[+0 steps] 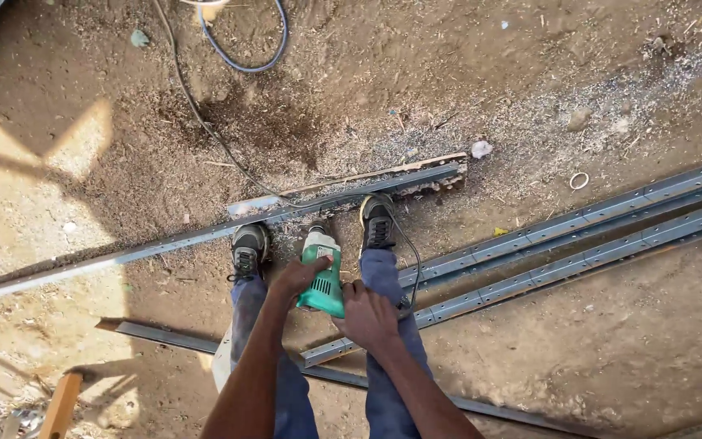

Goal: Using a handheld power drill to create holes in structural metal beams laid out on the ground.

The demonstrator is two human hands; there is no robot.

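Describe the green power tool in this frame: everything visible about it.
The tool has a green, plastic-looking body with a pale grey front end, pointing down at the angle bar under both shoes. The left hand grips its side, the right hand its rear. A dark cord seems to run from it across the dirt. Its working end is hidden, and whether it is running cannot be told.
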